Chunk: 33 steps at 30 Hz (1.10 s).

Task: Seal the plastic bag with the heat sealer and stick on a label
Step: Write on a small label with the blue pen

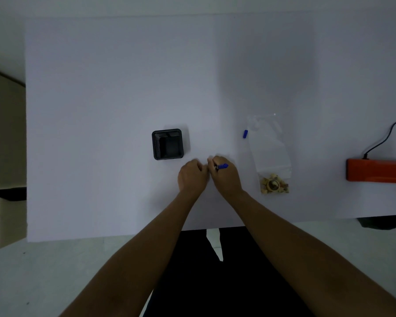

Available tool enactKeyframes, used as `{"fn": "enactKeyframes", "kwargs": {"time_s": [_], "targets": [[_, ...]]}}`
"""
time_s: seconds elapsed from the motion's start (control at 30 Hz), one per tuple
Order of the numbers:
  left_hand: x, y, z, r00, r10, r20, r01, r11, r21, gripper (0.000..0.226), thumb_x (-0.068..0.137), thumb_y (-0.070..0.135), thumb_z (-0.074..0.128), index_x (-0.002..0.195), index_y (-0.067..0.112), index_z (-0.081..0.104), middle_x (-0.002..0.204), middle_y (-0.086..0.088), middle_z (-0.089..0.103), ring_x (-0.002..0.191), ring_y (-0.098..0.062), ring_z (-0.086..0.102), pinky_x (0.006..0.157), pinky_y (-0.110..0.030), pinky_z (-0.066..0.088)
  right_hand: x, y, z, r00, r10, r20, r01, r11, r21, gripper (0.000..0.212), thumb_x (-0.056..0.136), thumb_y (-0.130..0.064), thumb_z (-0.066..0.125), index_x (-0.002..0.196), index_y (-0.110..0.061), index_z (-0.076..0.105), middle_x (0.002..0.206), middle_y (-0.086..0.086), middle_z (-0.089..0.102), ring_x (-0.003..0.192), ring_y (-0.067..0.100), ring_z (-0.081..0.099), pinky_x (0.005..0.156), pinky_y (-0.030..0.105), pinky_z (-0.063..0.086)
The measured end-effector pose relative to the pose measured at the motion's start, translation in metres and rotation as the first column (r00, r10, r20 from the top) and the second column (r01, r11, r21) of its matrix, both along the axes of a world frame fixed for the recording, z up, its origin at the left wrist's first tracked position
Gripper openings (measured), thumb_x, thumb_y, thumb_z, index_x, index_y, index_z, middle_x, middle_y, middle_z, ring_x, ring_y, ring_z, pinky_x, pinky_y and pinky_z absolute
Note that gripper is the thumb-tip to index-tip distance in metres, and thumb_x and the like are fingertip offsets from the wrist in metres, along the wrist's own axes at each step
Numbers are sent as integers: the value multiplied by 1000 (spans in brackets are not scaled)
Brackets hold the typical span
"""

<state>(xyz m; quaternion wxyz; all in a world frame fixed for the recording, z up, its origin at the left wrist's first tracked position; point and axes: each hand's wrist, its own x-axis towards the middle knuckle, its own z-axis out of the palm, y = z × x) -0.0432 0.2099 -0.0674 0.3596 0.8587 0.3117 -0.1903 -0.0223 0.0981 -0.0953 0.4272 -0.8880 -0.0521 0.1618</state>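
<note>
White table [101,88]. Orange heat sealer [377,170], right edge, corded. Clear plastic bag [270,154], flat between sealer and hands, small pieces at its near end. Black pen holder [167,144]. Right hand [226,177] grips blue pen [222,166], seemingly writing the label; left hand [192,177] curled alongside, hold unclear. Blue cap [245,134]. Next: a steady press of label onto bag.

Head view, dim and underexposed: a bluish-grey cast is lying over the white table [101,88], a broad soft shadow is spreading at one o'clock, the plastic bag [270,147] is glinting at its far end, and wide-angle distortion is bowing the table's edges.
</note>
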Motion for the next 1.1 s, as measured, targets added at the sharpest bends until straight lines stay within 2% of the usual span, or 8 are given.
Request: {"fn": "enactKeyframes", "kwargs": {"time_s": [0.2, 0.43, 0.6, 0.83, 1.1], "targets": [[0, 0, -1, 1000, 1, -5, -1, 1000, -11, 28, 93, 33, 56, 72, 16, 54, 67, 0, 57, 59, -13, 51, 55, -25, 37, -1, -2, 1, 999, -32, 26, 32, 999, -12, 35, 102, -18, 51, 67, -10, 46, 63, 2, 45, 56, 19, 44, 58, 25, 37], [0, 1, 1, 1000, -7, 1, 7, 1000, -11, 28, 95, 31, 53, 73, 13, 56, 68, -2, 59, 59, -15, 53, 56, -26, 37, -3, 2, 3, 999, -22, 25, 22, 1000, 13, 36, 101, -17, 52, 67, -12, 47, 60, 2, 44, 53, 16, 41, 56, 19, 34], [-1, 3, 1, 1000, -26, 2, 26, 999, -30, 27, 95, 28, 52, 77, 11, 60, 72, -5, 63, 64, -17, 56, 59, -28, 43, -3, 2, 3, 1000, -4, 31, 4, 1000, -11, 36, 101, -17, 53, 66, -18, 42, 58, -6, 39, 51, 4, 36, 54, 13, 30], [-1, 2, 2, 1000, -14, 13, 14, 999, -29, 28, 96, 30, 51, 75, 11, 59, 70, -3, 60, 62, -16, 54, 59, -28, 42, -3, 3, 1, 998, -1, 65, 3, 1000, -24, 35, 101, -17, 53, 68, -18, 44, 61, -4, 42, 53, 13, 41, 57, 23, 36], [-1, 2, 0, 1000, -11, 17, 12, 999, -34, 27, 94, 31, 56, 75, 12, 59, 67, -1, 58, 60, -15, 53, 59, -28, 43, -2, 0, 0, 998, -2, 61, 4, 999, -33, 36, 102, -18, 52, 67, -18, 42, 60, -5, 40, 52, 12, 38, 57, 20, 32]]}}
